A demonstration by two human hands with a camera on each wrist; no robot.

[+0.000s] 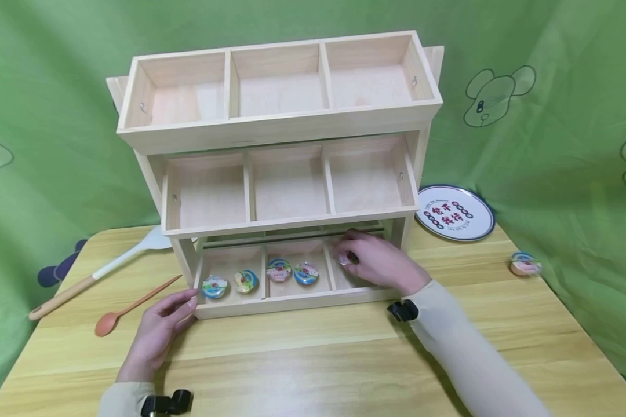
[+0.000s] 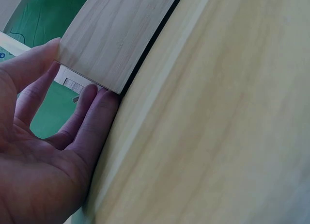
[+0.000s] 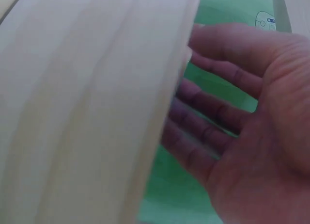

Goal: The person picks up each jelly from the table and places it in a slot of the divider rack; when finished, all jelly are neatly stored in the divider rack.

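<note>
At the right compartment of the bottom tray point(image 1: 292, 302), my right hand point(image 1: 378, 260) pinches a jelly cup point(image 1: 342, 258), which its fingers partly cover. In the right wrist view, the tray's front board hides those fingertips. My left hand point(image 1: 159, 327) touches the tray's left end, its fingers against the corner in the left wrist view. Two jelly cups, one blue-lidded point(image 1: 214, 286) and one yellow-lidded point(image 1: 246, 281), sit in the left compartment. The middle one holds a pink-lidded jelly cup point(image 1: 279, 270) and a blue-lidded jelly cup point(image 1: 306, 273).
Above the tray, the wooden rack has a middle tray point(image 1: 292, 223) and a top tray point(image 1: 281, 130), each with three compartments. A white spatula point(image 1: 117, 260) and orange spoon point(image 1: 135, 306) lie left. At right are a plate point(image 1: 455, 212) and another jelly cup point(image 1: 525, 263).
</note>
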